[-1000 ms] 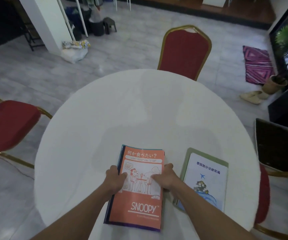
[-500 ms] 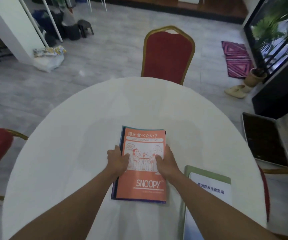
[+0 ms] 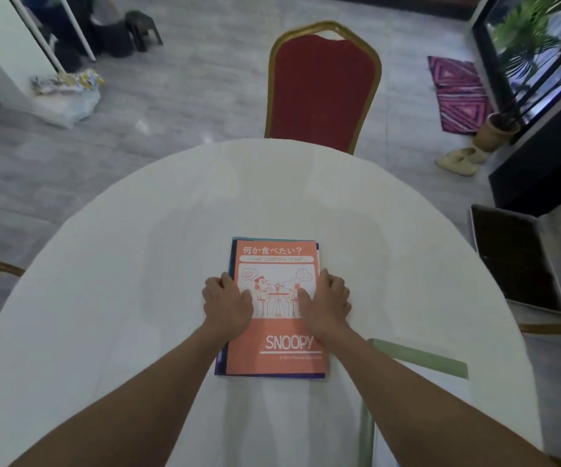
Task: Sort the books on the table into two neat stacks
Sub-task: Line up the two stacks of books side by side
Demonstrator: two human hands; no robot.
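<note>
Orange Snoopy-covered stack (image 3: 275, 360) lies flat, edges nearly flush; left hand (image 3: 226, 305) and right hand (image 3: 326, 303) clasp its long sides.

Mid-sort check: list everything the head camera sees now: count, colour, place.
Book stack: one, orange Snoopy cover on top, blue and purple edges beneath, table centre.
Green-edged white book: one, near right, partly hidden.
Round white table: one, under the books.
Red gold-framed chairs: at least two, beyond the table and at left edge.
Pink patterned rug: one, floor, far right.
Dark flat tray: one, right of table.
Left hand: grips the stack's left edge.
Right hand: grips its right edge, thumb on cover.
</note>
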